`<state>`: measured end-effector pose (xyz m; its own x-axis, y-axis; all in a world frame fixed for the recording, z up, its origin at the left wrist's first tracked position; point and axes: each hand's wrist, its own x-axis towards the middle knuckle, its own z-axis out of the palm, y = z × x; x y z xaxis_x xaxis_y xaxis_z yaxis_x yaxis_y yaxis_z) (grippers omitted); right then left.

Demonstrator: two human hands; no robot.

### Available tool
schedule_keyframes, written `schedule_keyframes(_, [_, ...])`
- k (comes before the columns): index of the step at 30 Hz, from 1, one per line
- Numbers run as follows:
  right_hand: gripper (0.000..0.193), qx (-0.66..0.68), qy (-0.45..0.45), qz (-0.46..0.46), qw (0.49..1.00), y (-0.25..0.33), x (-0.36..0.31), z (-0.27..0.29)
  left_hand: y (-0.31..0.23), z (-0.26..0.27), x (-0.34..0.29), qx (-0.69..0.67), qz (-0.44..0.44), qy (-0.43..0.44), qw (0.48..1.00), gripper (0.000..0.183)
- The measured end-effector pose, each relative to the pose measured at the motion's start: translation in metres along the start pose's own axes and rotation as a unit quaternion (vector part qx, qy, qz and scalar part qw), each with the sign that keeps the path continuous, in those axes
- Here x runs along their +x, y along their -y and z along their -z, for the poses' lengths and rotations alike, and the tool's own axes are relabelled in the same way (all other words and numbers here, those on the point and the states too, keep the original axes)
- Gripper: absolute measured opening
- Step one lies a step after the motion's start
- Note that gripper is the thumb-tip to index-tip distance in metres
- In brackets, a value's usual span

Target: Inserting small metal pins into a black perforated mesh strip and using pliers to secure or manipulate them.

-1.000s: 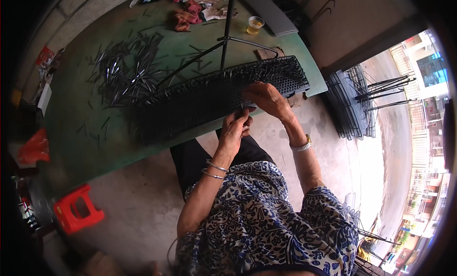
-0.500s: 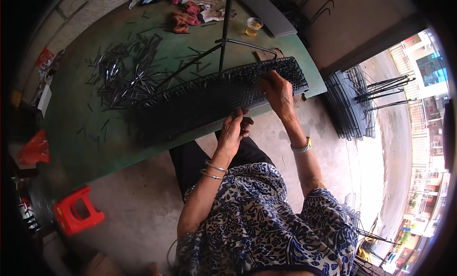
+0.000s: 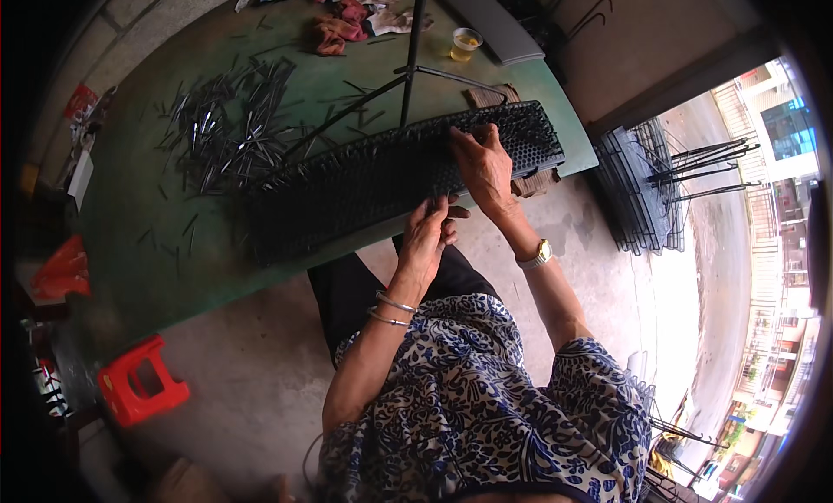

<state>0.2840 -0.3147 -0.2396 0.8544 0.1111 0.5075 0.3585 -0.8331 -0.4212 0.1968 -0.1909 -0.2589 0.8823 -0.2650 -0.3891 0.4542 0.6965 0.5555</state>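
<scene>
A long black perforated panel (image 3: 373,177) lies slantwise along the table's near edge, with dark strips bristling along its far side. Over its right half is my right hand (image 3: 484,169), thumb and fingers pinched close to the holes. Whatever is in that pinch is too small to make out. At the panel's near edge rests my left hand (image 3: 423,238), its fingers curled and the tips against the rim; what they hold, if anything, is hidden. A heap of loose thin black strips (image 3: 234,134) is spread on the table to the left.
Behind the panel stands a thin black metal frame (image 3: 408,91) with splayed legs. The green table (image 3: 156,277) also bears a cup of yellow liquid (image 3: 465,43) and crumpled gloves (image 3: 343,30). A red stool (image 3: 143,381) is at lower left; wire racks (image 3: 638,190) stand at right.
My right hand has moved left along the panel, toward my left hand, and its wrist has turned. The left hand stays at the near edge, almost unmoved.
</scene>
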Motion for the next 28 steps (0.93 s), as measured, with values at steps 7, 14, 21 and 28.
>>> schedule_keyframes(7, [0.015, 0.225, 0.293, -0.001, 0.929, 0.003, -0.011, 0.046, 0.003, -0.005, -0.002, 0.032, -0.063, -0.046, 0.996, 0.017])
schedule_keyframes(14, [0.007, 0.151, 0.083, -0.112, 0.979, 0.001, -0.005, 0.038, 0.005, -0.001, -0.002, 0.032, 0.001, -0.066, 0.997, 0.015])
schedule_keyframes(21, [0.004, 0.086, -0.054, -0.012, 0.995, -0.016, 0.004, 0.0, 0.009, -0.002, 0.002, 0.038, -0.006, -0.056, 0.998, 0.019])
schedule_keyframes(28, [0.012, 0.086, -0.025, -0.012, 0.996, -0.018, 0.006, -0.002, 0.01, 0.001, 0.0, 0.028, -0.018, -0.043, 0.999, 0.026])
